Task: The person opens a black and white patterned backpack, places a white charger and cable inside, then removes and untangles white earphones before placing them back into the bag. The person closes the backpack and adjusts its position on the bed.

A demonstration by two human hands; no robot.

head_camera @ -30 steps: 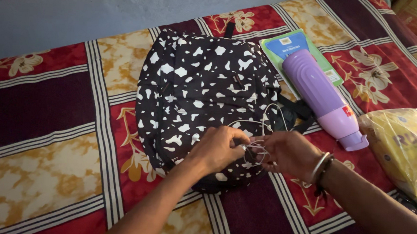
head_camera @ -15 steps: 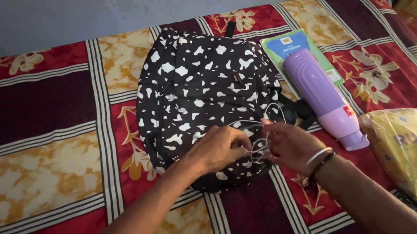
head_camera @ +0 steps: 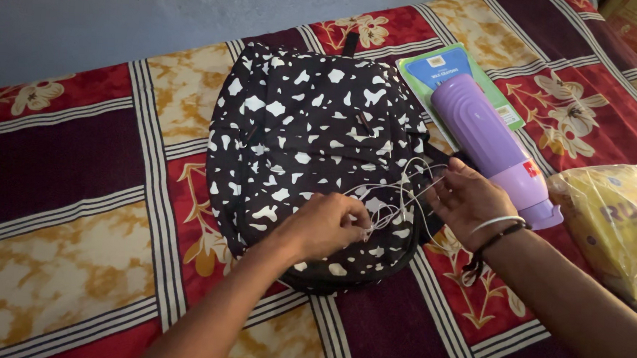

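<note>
**Two hands on a tangle of thin white cord**

One patchwork bedcover [head_camera: 60, 185] fills the view, squares of maroon, red and mottled gold parted by striped white bands, some with flower prints. On it lies a black backpack [head_camera: 299, 126] spattered with irregular white blotches, flat on its back, its top loop towards the grey wall [head_camera: 122, 12].

Beside the backpack's right edge rests a lilac bottle [head_camera: 490, 149], ribbed along its body, lying slantwise across a flat blue and green packet [head_camera: 443, 65]. Just beyond the bottle's cap end sits a yellow plastic bag [head_camera: 618, 219], crinkled and glossy.

Over the backpack's lower half, the left hand [head_camera: 326, 227] is curled, fingertips pinched together on a thin white cord [head_camera: 398, 199]. The right hand [head_camera: 468, 199], with bangles and a dark thread at the wrist, is half open, fingers loosely spread, strands of the same cord running to its fingertips.

The cord itself is very fine, pale and wiry, looped in several loose arcs and snarled between the two hands, standing clear against the dark fabric beneath. Its ends cannot be made out.
</note>
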